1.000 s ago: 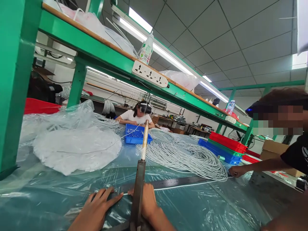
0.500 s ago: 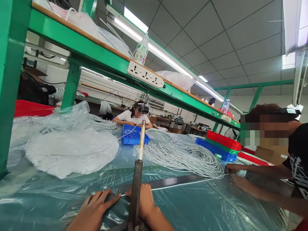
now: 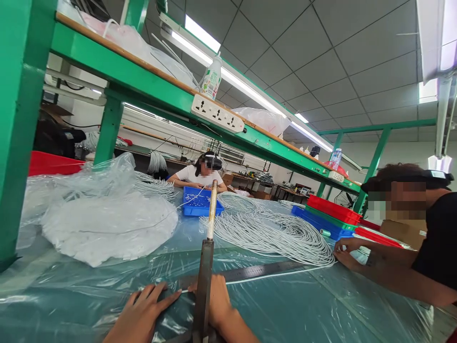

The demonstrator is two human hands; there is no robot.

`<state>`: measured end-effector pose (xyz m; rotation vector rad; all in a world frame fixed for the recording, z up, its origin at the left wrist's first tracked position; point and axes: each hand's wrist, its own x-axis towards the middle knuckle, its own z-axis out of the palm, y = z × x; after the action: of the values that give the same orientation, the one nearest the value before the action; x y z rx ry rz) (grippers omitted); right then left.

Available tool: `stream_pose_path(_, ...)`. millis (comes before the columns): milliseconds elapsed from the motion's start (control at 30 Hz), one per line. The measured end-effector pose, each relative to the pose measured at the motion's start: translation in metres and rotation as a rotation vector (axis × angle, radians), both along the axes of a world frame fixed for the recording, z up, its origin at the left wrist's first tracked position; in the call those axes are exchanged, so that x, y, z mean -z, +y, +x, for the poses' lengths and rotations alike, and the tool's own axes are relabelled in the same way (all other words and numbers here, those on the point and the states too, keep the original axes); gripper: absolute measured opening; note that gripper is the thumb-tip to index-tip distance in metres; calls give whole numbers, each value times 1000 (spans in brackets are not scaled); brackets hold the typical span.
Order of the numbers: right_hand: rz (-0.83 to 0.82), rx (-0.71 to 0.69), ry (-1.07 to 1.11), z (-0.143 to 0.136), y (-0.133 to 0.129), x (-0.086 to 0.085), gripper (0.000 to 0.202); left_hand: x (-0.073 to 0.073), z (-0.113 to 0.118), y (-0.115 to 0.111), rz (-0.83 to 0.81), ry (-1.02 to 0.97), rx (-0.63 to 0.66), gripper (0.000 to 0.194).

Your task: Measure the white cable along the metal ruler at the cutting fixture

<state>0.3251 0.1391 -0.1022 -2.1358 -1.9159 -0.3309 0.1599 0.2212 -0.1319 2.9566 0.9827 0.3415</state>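
My left hand (image 3: 143, 314) lies flat, fingers spread, on the plastic-covered desk (image 3: 285, 314), fingertips at the near end of the white wire (image 3: 271, 275). My right hand (image 3: 216, 302) presses open-palmed behind the cutter lever (image 3: 204, 286), holding nothing.

The bench is covered with a clear plastic sheet (image 3: 296, 309), glossy and wrinkled, over a smooth matt teal top. On it lies a steel ruler (image 3: 250, 271), dull grey metal with fine markings. A cutter arm (image 3: 204, 286) is dark, rough, unpolished metal with a pale wooden handle (image 3: 212, 209). The coiled wires (image 3: 271, 233) have smooth matt grey-white plastic jackets. A clear plastic bag (image 3: 107, 224) is thin and crinkled. The trays (image 3: 333, 209) are shiny moulded plastic; the frame (image 3: 21, 133) is green painted metal, semi-gloss.
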Motion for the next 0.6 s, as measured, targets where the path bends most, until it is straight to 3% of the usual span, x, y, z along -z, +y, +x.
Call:
stream_pose_path(300,-42,14,-3,-4,-2,-7,11,-7,-1,-4,-72,-5,4,67)
stream_pose_path(600,-65,15,7,-3,-1,-5,6,9,1,4,-42,-65,-7,79)
